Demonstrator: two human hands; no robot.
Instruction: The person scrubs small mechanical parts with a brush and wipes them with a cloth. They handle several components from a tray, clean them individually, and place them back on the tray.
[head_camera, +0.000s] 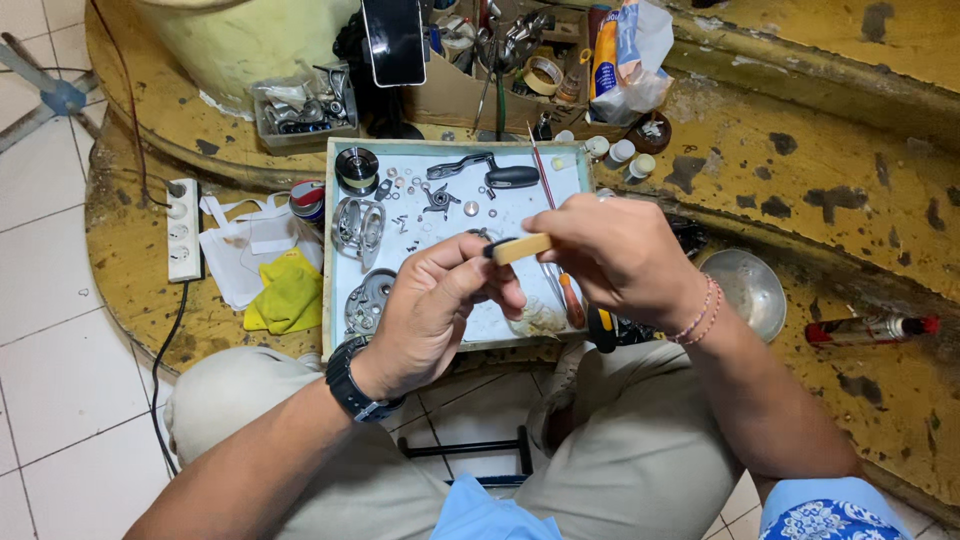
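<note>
My left hand (432, 305) pinches a small dark metal part (486, 243) at its fingertips, above a shallow white tray (331, 250). My right hand (610, 250) holds a small brush by its pale wooden handle (522, 247), the tip touching the dark part. Both hands meet over the tray's near half. On the tray lie a disassembled fishing reel: a silver reel body (357, 224), a round side plate (368, 300), a spool (356, 166), a black-knobbed handle arm (490, 172) and several tiny screws and washers.
A yellow cloth (288, 295) and white rag lie left of the tray beside a white power strip (183, 230). A metal bowl (752, 290) and a red-capped can (868, 328) sit on the right. A box of tools, tape and bottles stands behind the tray.
</note>
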